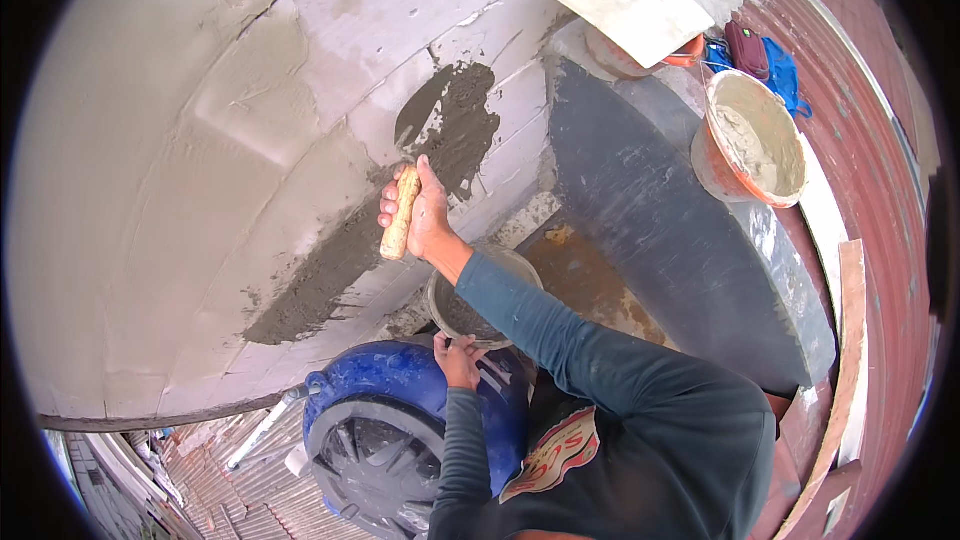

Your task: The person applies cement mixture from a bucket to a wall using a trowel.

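One uneven tug could tip the bucket (434, 302) the left hand (460, 360) clasps, fingers curled; the right hand (430, 218) encloses a handle (402, 215).

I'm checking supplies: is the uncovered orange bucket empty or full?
Partly filled: pale mix shows inside the orange bucket, below its rim; depth cannot be told.

The right arm (590, 325) is stretching diagonally up and leftward, its wrist (452, 256) showing bare; the right hand (432, 218) is clenching — thumb pointing upward, fingers curling on the left. Lower down, the left forearm (463, 455) is standing nearly upright — its left hand (458, 362) is gripping with bent fingers.
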The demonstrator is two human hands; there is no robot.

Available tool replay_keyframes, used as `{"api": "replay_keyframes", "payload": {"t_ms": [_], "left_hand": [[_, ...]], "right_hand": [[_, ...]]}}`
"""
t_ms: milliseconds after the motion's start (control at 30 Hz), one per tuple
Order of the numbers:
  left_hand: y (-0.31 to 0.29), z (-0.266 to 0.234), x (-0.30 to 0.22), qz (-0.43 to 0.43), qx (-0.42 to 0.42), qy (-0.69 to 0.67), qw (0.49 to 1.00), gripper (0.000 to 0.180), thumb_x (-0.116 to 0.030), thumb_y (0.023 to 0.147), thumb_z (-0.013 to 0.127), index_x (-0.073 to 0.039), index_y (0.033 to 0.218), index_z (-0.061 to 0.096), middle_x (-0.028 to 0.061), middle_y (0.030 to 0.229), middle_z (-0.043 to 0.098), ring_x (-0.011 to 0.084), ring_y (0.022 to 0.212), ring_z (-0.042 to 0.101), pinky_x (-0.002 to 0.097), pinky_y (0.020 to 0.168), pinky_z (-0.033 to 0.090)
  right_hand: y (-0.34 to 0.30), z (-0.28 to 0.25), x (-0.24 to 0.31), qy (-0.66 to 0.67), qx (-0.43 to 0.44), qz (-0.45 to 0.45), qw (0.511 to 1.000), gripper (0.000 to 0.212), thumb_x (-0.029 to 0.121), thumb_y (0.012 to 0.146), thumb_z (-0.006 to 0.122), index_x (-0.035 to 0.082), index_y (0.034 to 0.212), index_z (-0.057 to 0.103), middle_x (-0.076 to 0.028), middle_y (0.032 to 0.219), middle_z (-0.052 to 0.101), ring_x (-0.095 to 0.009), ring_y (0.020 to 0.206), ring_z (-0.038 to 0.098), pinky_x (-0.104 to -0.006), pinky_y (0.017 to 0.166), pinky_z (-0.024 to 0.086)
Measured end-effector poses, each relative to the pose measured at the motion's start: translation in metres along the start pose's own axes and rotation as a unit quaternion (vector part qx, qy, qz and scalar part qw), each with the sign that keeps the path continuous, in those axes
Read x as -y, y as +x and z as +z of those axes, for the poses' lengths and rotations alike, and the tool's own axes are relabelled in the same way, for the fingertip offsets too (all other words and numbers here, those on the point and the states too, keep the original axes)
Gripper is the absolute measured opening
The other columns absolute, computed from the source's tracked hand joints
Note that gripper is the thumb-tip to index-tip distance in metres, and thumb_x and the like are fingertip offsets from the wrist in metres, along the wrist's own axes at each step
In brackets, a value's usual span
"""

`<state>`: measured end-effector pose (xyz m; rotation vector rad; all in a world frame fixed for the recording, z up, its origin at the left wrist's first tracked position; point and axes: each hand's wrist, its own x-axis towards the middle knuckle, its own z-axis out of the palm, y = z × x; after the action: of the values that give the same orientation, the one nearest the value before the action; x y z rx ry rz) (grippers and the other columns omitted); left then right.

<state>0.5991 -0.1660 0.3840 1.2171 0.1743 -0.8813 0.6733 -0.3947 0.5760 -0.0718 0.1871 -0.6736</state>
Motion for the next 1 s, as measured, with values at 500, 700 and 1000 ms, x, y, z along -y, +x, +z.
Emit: {"api": "replay_keyframes", "payload": {"t_ms": [500,700,1000], "left_hand": [[-0.008,0.02,0.023,-0.005,-0.018,-0.052,0.998,0.034,0.01,0.082,0.051,-0.013,0.106,0.046,0.0095,0.089,0.064,0.0228,0.07,0.069,0.0406,0.058,0.062],[-0.018,0.015,0.036,-0.027,-0.045,-0.033,0.998,0.033,0.01,0.08,0.054,-0.01,0.104,0.046,0.0114,0.089,0.064,0.0264,0.071,0.071,0.0466,0.059,0.063],[-0.033,0.044,0.051,-0.025,-0.134,-0.07,0.988,0.032,0.009,0.081,0.055,-0.013,0.103,0.049,0.0072,0.086,0.066,0.0204,0.072,0.07,0.0389,0.059,0.061]], "right_hand": [[-0.096,-0.167,0.201,-0.867,0.007,-0.007,0.498,0.04,0.037,0.098,0.059,-0.003,0.097,0.058,-0.013,0.083,0.064,-0.024,0.069,0.064,-0.0408,0.065,0.052],[-0.047,-0.146,0.197,-0.923,0.119,0.068,0.36,0.058,0.04,0.095,0.061,-0.007,0.127,0.059,-0.03,0.121,0.065,-0.045,0.114,0.061,-0.051,0.097,0.047],[0.102,-0.174,0.242,-0.936,0.245,0.166,0.191,0.051,0.043,0.092,0.064,0.006,0.127,0.066,-0.021,0.126,0.066,-0.039,0.115,0.062,-0.0474,0.097,0.049]]}}
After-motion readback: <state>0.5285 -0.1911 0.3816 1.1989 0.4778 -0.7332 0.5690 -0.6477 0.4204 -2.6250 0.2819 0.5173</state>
